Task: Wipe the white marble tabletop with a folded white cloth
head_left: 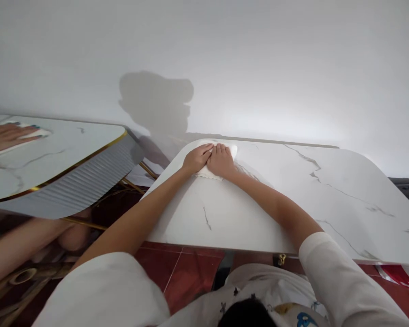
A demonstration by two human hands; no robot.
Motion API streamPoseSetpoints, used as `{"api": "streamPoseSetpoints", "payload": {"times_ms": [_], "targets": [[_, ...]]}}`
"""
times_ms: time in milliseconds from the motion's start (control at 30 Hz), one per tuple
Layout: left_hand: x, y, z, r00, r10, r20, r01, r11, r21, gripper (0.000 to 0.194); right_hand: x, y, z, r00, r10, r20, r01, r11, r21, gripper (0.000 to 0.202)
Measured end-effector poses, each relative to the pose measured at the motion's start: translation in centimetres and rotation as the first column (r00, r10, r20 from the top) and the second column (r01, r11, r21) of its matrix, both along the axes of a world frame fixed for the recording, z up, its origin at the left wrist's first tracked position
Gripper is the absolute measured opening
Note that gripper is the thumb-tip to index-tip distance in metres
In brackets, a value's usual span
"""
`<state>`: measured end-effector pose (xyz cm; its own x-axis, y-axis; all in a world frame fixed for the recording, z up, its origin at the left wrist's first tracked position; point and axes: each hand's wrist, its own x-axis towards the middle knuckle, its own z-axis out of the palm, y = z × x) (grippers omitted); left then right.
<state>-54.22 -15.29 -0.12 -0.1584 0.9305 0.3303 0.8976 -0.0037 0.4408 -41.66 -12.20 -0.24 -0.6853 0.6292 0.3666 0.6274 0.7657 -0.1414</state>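
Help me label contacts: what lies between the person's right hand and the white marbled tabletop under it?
In the head view, a white cloth lies between the right hand and the tabletop.

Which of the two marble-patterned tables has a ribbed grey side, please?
The left table, under a co-worker's hand; the right table shows no ribbing.

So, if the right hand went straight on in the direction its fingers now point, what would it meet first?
Probably the wall, just beyond the far edge of the tabletop under the right hand. Any gap between edge and wall is hard to judge.
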Motion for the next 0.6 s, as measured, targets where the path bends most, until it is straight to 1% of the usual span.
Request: {"api": "streamPoseSetpoints", "payload": {"times_ms": [233,367,467,600], "targets": [[1.5,-9.4,0.0,0.997,0.068,-0.03,-0.069,0.997,-0.037,0.058,1.6,-8.5,0.2,0.994,0.103,-0.035,-0.104,0.995,-0.003,0.058],[2.4,-13.9,-0.3,0.991,0.115,-0.06,-0.119,0.991,-0.056,0.057,3.0,-12.7,0.6,0.99,0.144,-0.009,-0.144,0.989,-0.021,0.06],[3.2,-16.3,-0.6,0.988,0.127,-0.091,-0.132,0.99,-0.049,0.056,4.1,-14.7,0.7,0.983,0.183,-0.01,-0.183,0.983,-0.021,0.06],[5.3,-18.0,-0.9,0.984,0.13,-0.125,-0.137,0.989,-0.047,0.054,6.3,-15.9,0.6,0.969,0.247,-0.017,-0.247,0.969,-0.007,0.062]]}}
